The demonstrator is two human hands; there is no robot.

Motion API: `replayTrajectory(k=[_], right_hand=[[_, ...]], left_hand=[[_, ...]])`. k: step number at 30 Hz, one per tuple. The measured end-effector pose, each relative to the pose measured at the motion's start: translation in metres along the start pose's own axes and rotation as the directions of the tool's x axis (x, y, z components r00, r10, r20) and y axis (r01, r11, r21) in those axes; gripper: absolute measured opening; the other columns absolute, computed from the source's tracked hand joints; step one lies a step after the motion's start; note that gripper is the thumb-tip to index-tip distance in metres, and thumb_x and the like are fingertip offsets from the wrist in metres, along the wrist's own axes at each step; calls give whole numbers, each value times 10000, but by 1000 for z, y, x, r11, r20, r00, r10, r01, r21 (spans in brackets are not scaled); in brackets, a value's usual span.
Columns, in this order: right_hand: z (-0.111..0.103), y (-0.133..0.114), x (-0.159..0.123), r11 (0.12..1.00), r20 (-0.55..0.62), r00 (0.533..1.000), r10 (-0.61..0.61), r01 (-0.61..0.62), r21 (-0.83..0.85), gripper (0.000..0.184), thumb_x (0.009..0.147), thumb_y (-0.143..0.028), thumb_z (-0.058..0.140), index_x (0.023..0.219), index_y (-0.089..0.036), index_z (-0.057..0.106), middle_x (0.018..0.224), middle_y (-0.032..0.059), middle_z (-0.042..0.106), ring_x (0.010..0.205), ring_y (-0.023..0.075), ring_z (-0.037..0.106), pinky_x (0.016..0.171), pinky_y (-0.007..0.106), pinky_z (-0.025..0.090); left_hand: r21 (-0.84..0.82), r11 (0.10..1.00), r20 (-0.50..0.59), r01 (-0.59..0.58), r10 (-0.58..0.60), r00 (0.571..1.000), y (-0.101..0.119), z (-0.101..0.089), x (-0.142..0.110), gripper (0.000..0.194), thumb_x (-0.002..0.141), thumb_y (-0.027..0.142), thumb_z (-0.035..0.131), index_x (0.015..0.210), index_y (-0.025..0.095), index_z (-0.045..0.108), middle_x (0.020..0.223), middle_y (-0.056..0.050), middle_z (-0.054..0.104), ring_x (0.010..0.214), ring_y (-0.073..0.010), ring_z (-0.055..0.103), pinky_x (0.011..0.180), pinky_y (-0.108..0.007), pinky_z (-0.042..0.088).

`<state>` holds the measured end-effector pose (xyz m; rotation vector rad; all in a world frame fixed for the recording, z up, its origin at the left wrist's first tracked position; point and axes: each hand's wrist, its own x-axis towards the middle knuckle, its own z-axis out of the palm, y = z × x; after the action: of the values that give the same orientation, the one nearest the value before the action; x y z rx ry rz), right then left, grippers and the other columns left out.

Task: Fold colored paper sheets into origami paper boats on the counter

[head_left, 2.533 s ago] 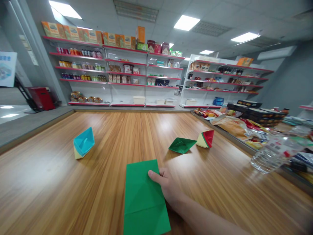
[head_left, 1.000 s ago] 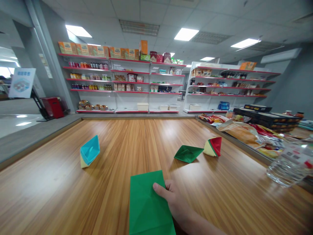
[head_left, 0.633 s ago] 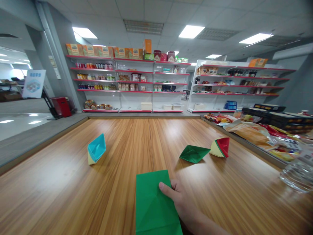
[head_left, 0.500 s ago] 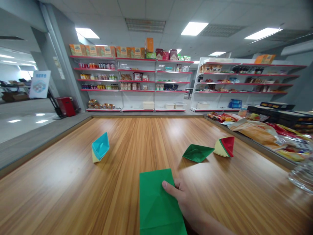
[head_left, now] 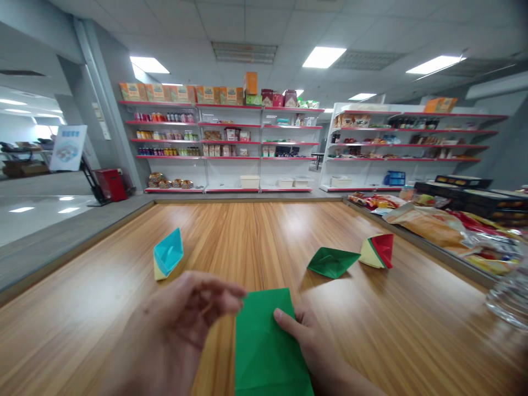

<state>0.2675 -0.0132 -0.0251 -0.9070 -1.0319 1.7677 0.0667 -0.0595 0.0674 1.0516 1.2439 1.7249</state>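
Note:
Green folded paper (head_left: 268, 341) with crease lines stands out in front of me, its lower end cut off by the bottom of the view. My right hand (head_left: 305, 335) grips its right edge, thumb on the near face and fingers behind. My left hand (head_left: 181, 324), somewhat blurred, is raised at the paper's upper left corner with fingers curved and apart; whether its fingertips touch the paper I cannot tell. Beyond lie a green paper boat (head_left: 333, 263), a red and cream folded paper boat (head_left: 377, 251) beside its tip, and a blue and cream one (head_left: 168, 254) at left.
The wooden table (head_left: 231, 231) has a raised rim. A clear plastic bottle (head_left: 509, 297) is at the right edge. Past the right rim are snack packets (head_left: 437, 225) and stacked black boxes (head_left: 470, 198). Stocked shelves (head_left: 231, 148) stand behind the table.
My left hand has come into view from the lower left, up to the paper's upper left corner. My right hand keeps its grip. The view has turned left.

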Motion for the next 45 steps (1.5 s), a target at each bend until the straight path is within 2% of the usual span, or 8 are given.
replayTrajectory(k=[4, 7, 10, 15, 19, 25, 38, 45], right_hand=[[1, -3, -2, 996, 24, 997, -79, 80, -39, 433, 710, -501, 690, 770, -73, 681, 653, 96, 666, 594, 182, 626, 600, 299, 492], [3, -4, -3, 991, 52, 993, -104, 107, -76, 431, 746, -502, 657, 835, -81, 683, 711, 100, 677, 632, 185, 633, 653, 321, 502], [5, -3, -4, 974, 50, 993, -109, 116, -196, 450, 745, -529, 642, 786, -82, 678, 702, 92, 668, 636, 185, 623, 634, 310, 501], [10, -3, -7, 952, 97, 991, -94, 118, -282, 434, 709, -509, 683, 860, -102, 675, 771, 84, 675, 712, 198, 627, 646, 294, 494], [12, -3, -11, 926, 208, 973, -102, 169, -337, 402, 730, -499, 665, 796, -103, 685, 747, 69, 662, 642, 158, 584, 583, 250, 453], [15, -2, -15, 919, 250, 961, -119, 202, -339, 339, 764, -443, 654, 798, -107, 666, 745, 55, 645, 640, 144, 557, 568, 236, 421], [16, -2, -17, 903, 244, 959, -143, 227, -366, 256, 769, -362, 662, 872, -128, 648, 865, 72, 679, 773, 194, 621, 662, 279, 482], [13, 6, -15, 909, 213, 977, -11, 98, -405, 413, 768, -547, 588, 775, -140, 523, 511, 2, 573, 389, 127, 558, 322, 171, 370]], left_hand=[[75, 987, 10, 139, -140, 990, -44, 18, 24, 500, 668, 421, 738, 1053, 147, 573, 1063, -118, 654, 1068, -263, 576, 888, -357, 462], [81, 896, 338, 438, -438, 833, -87, 18, 26, 495, 719, 547, 648, 935, 103, 605, 824, -119, 681, 794, -255, 655, 662, -333, 513], [67, 955, 377, 288, -292, 879, -109, 15, 17, 418, 782, 538, 585, 765, 120, 604, 669, -41, 636, 630, -163, 603, 576, -244, 462], [25, 971, 390, 237, -228, 892, -104, 17, 1, 319, 824, 493, 551, 833, 177, 513, 676, -10, 625, 528, -143, 552, 494, -235, 431], [143, 985, 185, 91, -117, 976, -98, 18, -6, 296, 850, 491, 505, 830, 196, 480, 669, 4, 606, 539, -145, 541, 499, -232, 427], [343, 939, 34, -15, 4, 999, -99, 13, -6, 308, 869, 491, 472, 795, 193, 493, 610, 21, 557, 540, -139, 518, 510, -222, 409], [-13, 949, 238, 314, -302, 923, -107, 11, 0, 390, 781, 512, 598, 786, 124, 634, 643, -37, 655, 564, -175, 599, 527, -256, 474], [-78, 955, 28, 285, -284, 958, -107, 13, 6, 404, 766, 549, 589, 791, 147, 610, 630, -10, 612, 575, -164, 557, 550, -252, 451]])
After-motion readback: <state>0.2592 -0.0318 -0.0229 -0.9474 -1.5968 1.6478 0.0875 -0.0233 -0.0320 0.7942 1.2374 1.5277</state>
